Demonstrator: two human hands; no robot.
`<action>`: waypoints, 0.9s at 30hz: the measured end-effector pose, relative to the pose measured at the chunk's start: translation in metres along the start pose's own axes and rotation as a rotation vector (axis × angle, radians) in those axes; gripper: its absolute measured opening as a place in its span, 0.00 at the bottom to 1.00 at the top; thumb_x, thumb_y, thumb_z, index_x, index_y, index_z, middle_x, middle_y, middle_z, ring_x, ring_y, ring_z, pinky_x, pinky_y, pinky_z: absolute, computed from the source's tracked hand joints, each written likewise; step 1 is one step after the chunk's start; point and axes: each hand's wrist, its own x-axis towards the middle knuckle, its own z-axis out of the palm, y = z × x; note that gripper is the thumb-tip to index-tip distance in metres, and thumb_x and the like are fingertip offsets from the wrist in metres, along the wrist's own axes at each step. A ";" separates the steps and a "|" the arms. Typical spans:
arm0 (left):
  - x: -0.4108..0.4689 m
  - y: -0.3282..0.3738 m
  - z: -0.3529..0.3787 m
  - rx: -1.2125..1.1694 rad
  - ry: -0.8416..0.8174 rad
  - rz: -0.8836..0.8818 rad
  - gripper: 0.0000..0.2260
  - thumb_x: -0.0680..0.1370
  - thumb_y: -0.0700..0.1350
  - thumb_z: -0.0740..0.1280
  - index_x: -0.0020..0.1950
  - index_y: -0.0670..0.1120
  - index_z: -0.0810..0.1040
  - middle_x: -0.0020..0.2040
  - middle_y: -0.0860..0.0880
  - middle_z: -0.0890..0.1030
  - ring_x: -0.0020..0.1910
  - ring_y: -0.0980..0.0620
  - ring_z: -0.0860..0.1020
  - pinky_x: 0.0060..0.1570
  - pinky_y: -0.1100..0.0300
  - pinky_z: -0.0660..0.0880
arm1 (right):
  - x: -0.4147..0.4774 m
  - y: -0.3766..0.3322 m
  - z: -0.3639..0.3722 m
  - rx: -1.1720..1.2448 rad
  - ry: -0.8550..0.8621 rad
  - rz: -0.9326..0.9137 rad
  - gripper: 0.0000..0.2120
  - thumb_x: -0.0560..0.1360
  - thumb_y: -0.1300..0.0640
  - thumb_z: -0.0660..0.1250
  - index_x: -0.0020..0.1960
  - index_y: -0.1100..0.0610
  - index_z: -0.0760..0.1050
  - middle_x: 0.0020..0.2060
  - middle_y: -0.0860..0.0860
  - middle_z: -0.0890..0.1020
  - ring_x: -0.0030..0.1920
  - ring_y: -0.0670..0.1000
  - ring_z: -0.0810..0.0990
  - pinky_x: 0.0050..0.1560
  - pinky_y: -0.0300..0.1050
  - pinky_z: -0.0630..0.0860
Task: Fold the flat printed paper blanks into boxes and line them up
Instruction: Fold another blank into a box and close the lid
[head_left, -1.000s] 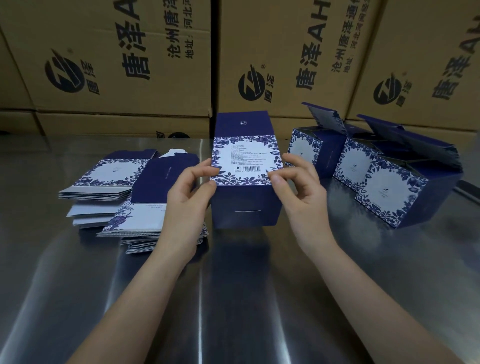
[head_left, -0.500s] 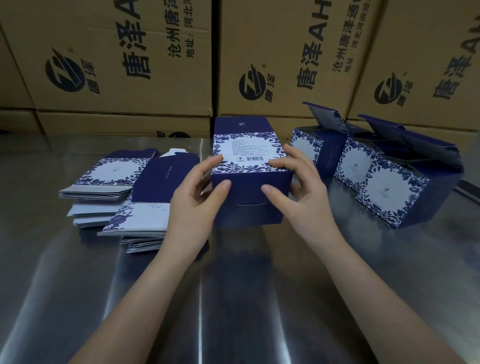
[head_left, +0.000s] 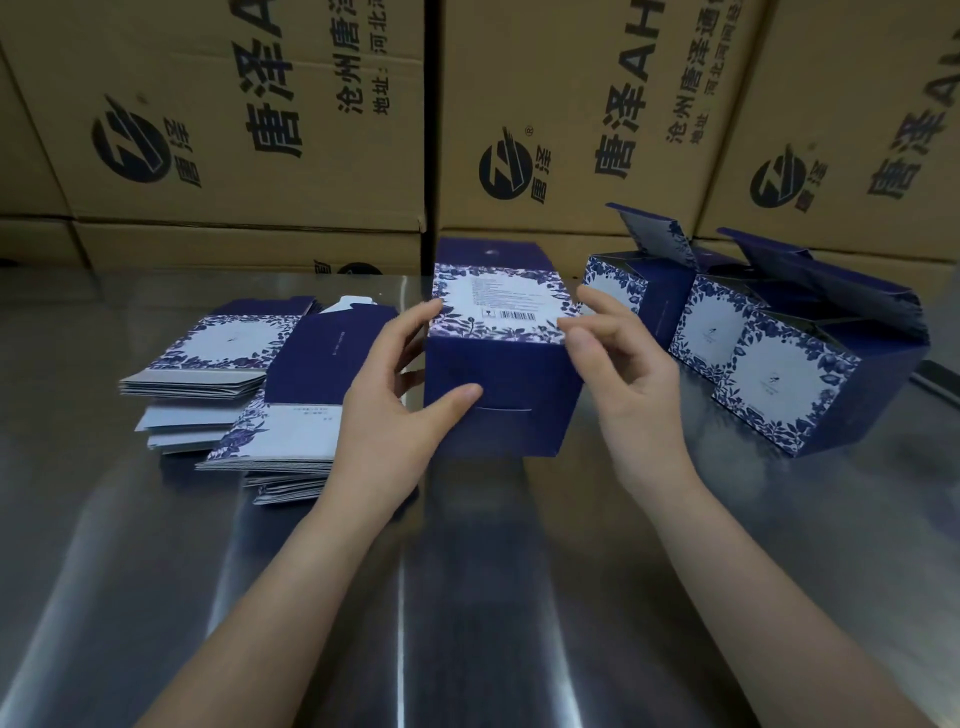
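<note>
A dark blue box (head_left: 501, 395) is stood on the steel worktop (head_left: 467, 597), and everything else is placed from it. Its top panel, white with a blue floral border and a barcode, is turned up toward the camera. Its plain blue front carries a thin slit.

The box is held from both sides. The left hand (head_left: 387, 410) is set against the box's left side. Its fingers (head_left: 413, 323) are spread, with the index tip laid on the top left corner and the thumb pressed flat on the front face. The right hand (head_left: 634, 389) is set at the box's right side, where the top right edge is pinched between thumb and index finger. The remaining fingers are loosely curled beside the box, and whether they touch it cannot be told.

Left of the box, partly behind the left hand, flat blanks (head_left: 228, 358) are stacked in loose, overlapping piles. Right of the box, three folded boxes (head_left: 774, 384) are lined up touching one another, with floral faces forward and lids raised. Behind the box, brown cartons (head_left: 249, 130) with black print are stacked as a wall.
</note>
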 end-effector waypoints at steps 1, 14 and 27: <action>0.000 -0.001 0.001 0.005 -0.001 0.007 0.30 0.72 0.33 0.75 0.66 0.58 0.72 0.62 0.67 0.76 0.64 0.66 0.73 0.60 0.69 0.72 | 0.001 0.001 0.000 0.029 0.012 0.033 0.05 0.75 0.53 0.68 0.42 0.49 0.81 0.63 0.43 0.78 0.67 0.41 0.73 0.65 0.46 0.72; -0.001 -0.003 -0.001 -0.202 0.046 -0.086 0.10 0.80 0.36 0.65 0.58 0.47 0.77 0.54 0.55 0.82 0.56 0.58 0.80 0.56 0.63 0.75 | 0.006 0.014 -0.008 0.016 -0.118 0.238 0.38 0.72 0.74 0.65 0.75 0.47 0.62 0.61 0.38 0.76 0.62 0.39 0.76 0.57 0.41 0.77; -0.011 -0.004 0.017 0.152 -0.105 -0.006 0.28 0.81 0.35 0.62 0.67 0.68 0.68 0.79 0.59 0.53 0.77 0.63 0.54 0.72 0.59 0.65 | -0.001 0.012 0.001 -0.043 -0.214 0.257 0.62 0.59 0.48 0.80 0.80 0.47 0.43 0.63 0.26 0.61 0.59 0.20 0.64 0.53 0.19 0.67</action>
